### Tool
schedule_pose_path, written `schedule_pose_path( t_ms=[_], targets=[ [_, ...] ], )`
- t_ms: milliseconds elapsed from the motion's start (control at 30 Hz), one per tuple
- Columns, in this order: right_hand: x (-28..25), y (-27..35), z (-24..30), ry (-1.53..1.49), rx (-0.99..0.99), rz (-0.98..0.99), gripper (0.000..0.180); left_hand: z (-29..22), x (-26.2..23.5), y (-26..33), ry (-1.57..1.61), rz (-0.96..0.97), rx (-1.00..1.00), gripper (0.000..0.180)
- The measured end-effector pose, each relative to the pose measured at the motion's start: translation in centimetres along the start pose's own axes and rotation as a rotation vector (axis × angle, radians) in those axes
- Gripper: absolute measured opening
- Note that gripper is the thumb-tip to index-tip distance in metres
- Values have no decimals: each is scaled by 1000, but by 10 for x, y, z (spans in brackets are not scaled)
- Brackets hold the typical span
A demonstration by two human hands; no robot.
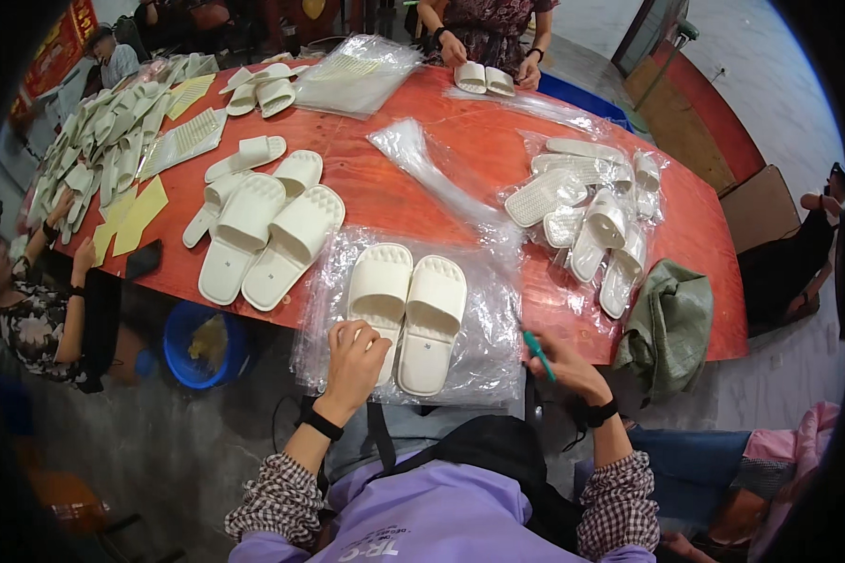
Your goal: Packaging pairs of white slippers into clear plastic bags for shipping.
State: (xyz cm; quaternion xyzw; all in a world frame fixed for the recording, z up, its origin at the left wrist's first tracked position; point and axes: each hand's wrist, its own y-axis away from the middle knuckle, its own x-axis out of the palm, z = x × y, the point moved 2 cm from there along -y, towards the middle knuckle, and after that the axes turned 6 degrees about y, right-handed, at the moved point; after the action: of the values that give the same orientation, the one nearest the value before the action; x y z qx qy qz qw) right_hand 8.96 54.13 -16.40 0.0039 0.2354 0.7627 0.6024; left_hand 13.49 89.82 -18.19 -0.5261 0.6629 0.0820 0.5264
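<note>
A pair of cream slippers point(408, 310) lies side by side on a stack of clear plastic bags point(493, 347) at the near edge of the red table point(460, 150). My left hand point(355, 355) rests on the heel of the left slipper, fingers curled over it. My right hand point(563, 368) sits at the table edge to the right of the bags, closed around a teal pen point(538, 355) that points up and left.
More cream slippers point(268, 235) lie left of centre, and a bagged heap point(591, 211) lies at the right. A green cloth point(667, 324) hangs off the right edge. A blue bucket point(202, 347) stands under the table. Other people sit at the left and far side.
</note>
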Motion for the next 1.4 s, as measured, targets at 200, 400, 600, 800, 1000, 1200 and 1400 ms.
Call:
schedule_pose_path(
  t_ms=[200,400,600,800,1000,1200,1400],
  targets=[
    [70,-35,37,34,-20,688,77,-1,4,-3,-29,-25,3,11],
    [98,-64,39,-21,126,844,68,1,1,-4,-39,-9,0,11],
    [103,-67,52,113,92,665,47,6,4,0,-43,10,-3,13],
    [78,-47,43,314,-162,459,42,6,-4,3,13,4,-56,11],
    [8,-25,8,504,-150,-144,35,9,-57,13,368,46,-203,5],
    [-27,-18,-41,815,-57,-535,37,20,-112,39,899,175,-546,7],
    [-31,-28,-52,1053,26,-676,36,85,-191,108,1016,-188,-654,13]
  ],
)
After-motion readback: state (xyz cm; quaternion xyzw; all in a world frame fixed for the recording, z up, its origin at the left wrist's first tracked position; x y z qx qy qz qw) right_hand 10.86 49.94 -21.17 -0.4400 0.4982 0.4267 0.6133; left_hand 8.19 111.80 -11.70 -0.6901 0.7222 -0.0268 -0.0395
